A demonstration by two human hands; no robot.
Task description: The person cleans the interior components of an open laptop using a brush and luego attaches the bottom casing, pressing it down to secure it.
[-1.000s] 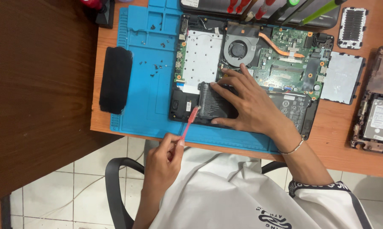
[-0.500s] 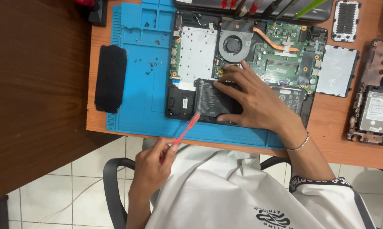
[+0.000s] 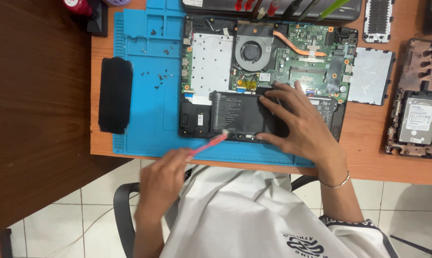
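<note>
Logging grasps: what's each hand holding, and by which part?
Left hand pinches a red pry tool by its rear end, tip at the battery's front edge. Right hand lies flat on the battery, fingers spread, pressing rather than gripping.

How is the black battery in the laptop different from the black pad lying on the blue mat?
The battery sits inside the opened laptop, lying sideways, under the right hand. The black pad lies lengthways at the blue mat's left edge, untouched. The battery bears a label; the pad looks plain. Both are black and flat.
</note>
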